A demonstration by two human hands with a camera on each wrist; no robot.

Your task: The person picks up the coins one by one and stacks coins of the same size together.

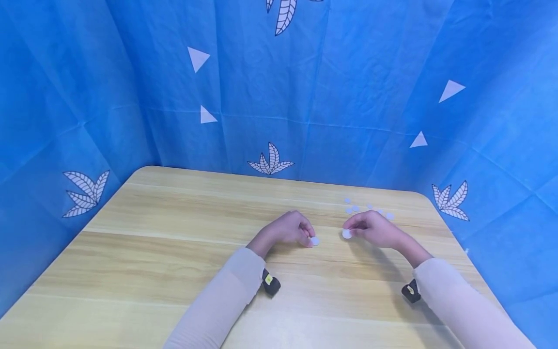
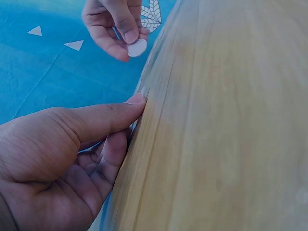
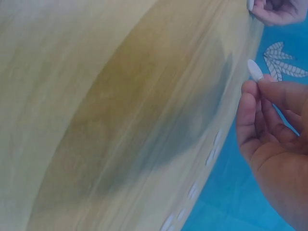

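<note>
Between thumb and fingers, my left hand pinches a small round white disc, low over the wooden table. In the left wrist view only a thin edge of that disc shows at the thumb tip. My right hand pinches a second white disc by its edge, a short way to the right of the first. The right wrist view shows this disc tilted, almost edge-on, above the thumb and fingertip. The two hands face each other, apart.
Several more white discs lie scattered on the table behind my right hand. A blue curtain with white leaf and triangle prints hangs along the back and both sides. Dark wrist cameras sit under both light sleeves.
</note>
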